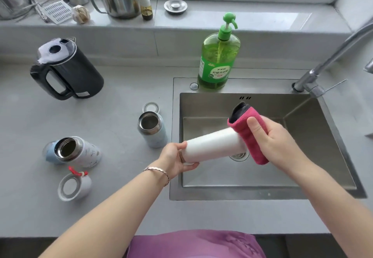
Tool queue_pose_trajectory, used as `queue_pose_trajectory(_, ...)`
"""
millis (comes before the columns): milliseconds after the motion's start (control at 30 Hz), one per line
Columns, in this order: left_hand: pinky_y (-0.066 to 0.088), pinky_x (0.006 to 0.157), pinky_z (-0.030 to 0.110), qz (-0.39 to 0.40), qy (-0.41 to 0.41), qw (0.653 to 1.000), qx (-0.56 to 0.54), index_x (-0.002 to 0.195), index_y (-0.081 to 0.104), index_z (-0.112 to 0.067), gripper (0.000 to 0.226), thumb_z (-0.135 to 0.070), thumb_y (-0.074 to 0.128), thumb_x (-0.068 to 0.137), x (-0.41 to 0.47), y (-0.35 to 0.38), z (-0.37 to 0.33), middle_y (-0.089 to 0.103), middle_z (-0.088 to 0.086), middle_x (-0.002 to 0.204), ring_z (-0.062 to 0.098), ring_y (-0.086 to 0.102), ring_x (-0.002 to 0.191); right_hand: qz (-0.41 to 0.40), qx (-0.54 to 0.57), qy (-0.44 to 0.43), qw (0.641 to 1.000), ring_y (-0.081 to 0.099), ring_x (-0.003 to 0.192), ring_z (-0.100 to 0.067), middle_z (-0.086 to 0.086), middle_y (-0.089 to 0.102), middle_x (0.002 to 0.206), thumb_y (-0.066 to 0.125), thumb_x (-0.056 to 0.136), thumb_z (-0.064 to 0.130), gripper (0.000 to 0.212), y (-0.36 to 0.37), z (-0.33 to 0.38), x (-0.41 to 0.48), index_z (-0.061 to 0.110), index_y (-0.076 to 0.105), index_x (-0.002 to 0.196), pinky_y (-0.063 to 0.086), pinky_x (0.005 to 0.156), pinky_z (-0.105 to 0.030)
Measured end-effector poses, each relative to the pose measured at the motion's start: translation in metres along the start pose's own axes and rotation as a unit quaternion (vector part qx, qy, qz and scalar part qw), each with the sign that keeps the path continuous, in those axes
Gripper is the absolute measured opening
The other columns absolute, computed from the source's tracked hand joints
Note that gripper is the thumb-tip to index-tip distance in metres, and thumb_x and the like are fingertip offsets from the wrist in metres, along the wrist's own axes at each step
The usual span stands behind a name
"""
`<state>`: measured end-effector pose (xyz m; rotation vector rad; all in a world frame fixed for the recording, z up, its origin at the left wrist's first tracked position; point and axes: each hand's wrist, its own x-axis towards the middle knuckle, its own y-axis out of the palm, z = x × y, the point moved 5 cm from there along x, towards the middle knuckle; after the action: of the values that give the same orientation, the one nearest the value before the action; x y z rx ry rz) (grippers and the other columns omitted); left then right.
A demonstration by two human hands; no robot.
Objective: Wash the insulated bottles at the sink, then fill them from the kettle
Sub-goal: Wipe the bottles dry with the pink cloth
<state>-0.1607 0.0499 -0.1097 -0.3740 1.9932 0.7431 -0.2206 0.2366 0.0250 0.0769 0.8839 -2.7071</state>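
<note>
Pink cloth [251, 146] is wrapped round the far end of the white insulated bottle [212, 143], and the right hand [270, 136] grips the bottle through it, fingers curled round the cloth and thumb on top. The left hand [177, 159] holds the opposite end of the bottle, thumb above and fingers curled underneath. The bottle lies roughly level between the two hands, above the basin of the steel sink [242, 179]; whether its covered end is capped cannot be determined.

Left of the left hand, on the grey countertop [121, 177]:
- a pale blue bottle [153, 130], mouth open, nearest the hand, with a round lid [151, 107] just beyond it;
- a white patterned bottle [78, 152], mouth open, further left, with a lid on a red cord [73, 186] just on its near side.

A black kettle [70, 70] stands beyond and well left of the left hand. A green detergent pump bottle [218, 60] stands beyond both hands on the sink's far rim. The faucet [314, 76] rises beyond and right of the right hand.
</note>
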Motion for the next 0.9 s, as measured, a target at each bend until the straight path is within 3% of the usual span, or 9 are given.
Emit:
queue_pose_trajectory(133,0.052,0.068,0.043,-0.069,0.131,0.982,0.121,0.093,0.055,-0.007,0.022,-0.02,0.038,0.1,-0.022,0.007,-0.01,0.053,0.009,0.088,0.021,0.051,0.081,0.076,-0.32,-0.071,0.942,0.052,0.116,-0.026,-0.005,0.061,0.119,0.024,0.088,0.063,0.065,0.053,-0.005,-0.009,0.019,0.056,0.125,0.033,0.102,-0.036)
queue_pose_trajectory(200,0.048,0.065,0.036,-0.052,0.218,0.957,0.186,0.079,0.052,-0.009,0.029,-0.02,0.036,0.1,-0.038,0.012,-0.013,0.049,0.005,0.071,0.018,0.047,0.068,0.095,-0.365,-0.11,0.92,0.057,0.11,-0.029,-0.007,0.064,0.114,0.023,0.08,0.066,0.074,0.084,-0.005,-0.017,0.021,0.053,0.13,0.037,0.1,-0.044)
queue_pose_trajectory(333,0.03,0.057,0.026,-0.052,0.348,0.899,0.261,0.065,0.041,-0.012,0.035,-0.016,0.039,0.1,-0.068,0.001,-0.021,0.036,-0.004,0.059,0.01,0.033,0.057,0.166,-0.25,-0.038,0.953,0.058,0.103,-0.017,0.007,0.061,0.112,0.04,0.071,0.075,0.071,0.106,0.008,-0.01,0.04,0.039,0.133,0.044,0.088,-0.032)
queue_pose_trajectory(400,0.032,0.059,0.025,-0.038,0.386,0.877,0.284,0.069,0.047,-0.003,0.035,-0.018,0.04,0.1,-0.08,-0.008,-0.026,0.042,0.0,0.063,0.01,0.036,0.06,0.25,-0.115,0.044,0.96,0.062,0.092,-0.013,0.009,0.067,0.103,0.05,0.078,0.067,0.046,0.107,0.005,-0.004,0.04,0.055,0.114,0.048,0.087,-0.033)
queue_pose_trajectory(533,0.028,0.057,0.024,-0.025,0.436,0.844,0.31,0.073,0.047,0.012,0.049,-0.035,0.042,0.088,-0.1,-0.014,-0.044,0.04,0.006,0.067,0.011,0.035,0.063,0.337,0.23,0.312,0.858,0.067,0.06,-0.017,-0.006,0.072,0.076,0.048,0.084,0.055,0.043,0.108,-0.002,-0.026,0.019,0.071,0.084,0.052,0.058,-0.026)
queue_pose_trajectory(567,0.028,0.057,0.024,-0.021,0.441,0.84,0.315,0.073,0.047,0.013,0.051,-0.037,0.042,0.085,-0.102,-0.013,-0.047,0.04,0.007,0.067,0.012,0.035,0.063,0.336,0.257,0.306,0.853,0.067,0.061,-0.017,-0.007,0.072,0.077,0.048,0.087,0.052,0.04,0.11,0.001,-0.031,0.018,0.069,0.088,0.053,0.057,-0.027)
queue_pose_trajectory(633,0.029,0.057,0.027,-0.014,0.442,0.835,0.326,0.074,0.048,0.014,0.053,-0.037,0.042,0.084,-0.104,-0.008,-0.05,0.041,0.008,0.067,0.013,0.037,0.063,0.303,0.222,0.202,0.904,0.066,0.068,-0.009,0.001,0.07,0.088,0.056,0.088,0.042,0.021,0.111,0.01,-0.028,0.025,0.063,0.099,0.054,0.062,-0.028)
queue_pose_trajectory(767,0.032,0.055,0.029,0.003,0.46,0.827,0.322,0.071,0.048,0.014,0.046,-0.028,0.048,0.089,-0.106,0.002,-0.052,0.042,0.008,0.062,0.015,0.038,0.06,0.249,0.155,0.084,0.952,0.066,0.074,0.002,0.014,0.066,0.096,0.076,0.066,0.037,0.055,0.105,0.024,-0.017,0.039,0.05,0.115,0.047,0.058,-0.01)
queue_pose_trajectory(900,0.026,0.048,0.025,0.018,0.486,0.814,0.317,0.06,0.037,0.003,0.042,-0.025,0.045,0.089,-0.112,0.006,-0.058,0.03,-0.002,0.055,0.01,0.028,0.052,0.37,0.373,0.171,0.833,0.069,0.07,-0.018,-0.004,0.072,0.083,0.089,0.036,0.04,0.063,0.101,0.015,-0.031,0.024,0.07,0.094,0.055,0.059,-0.026)
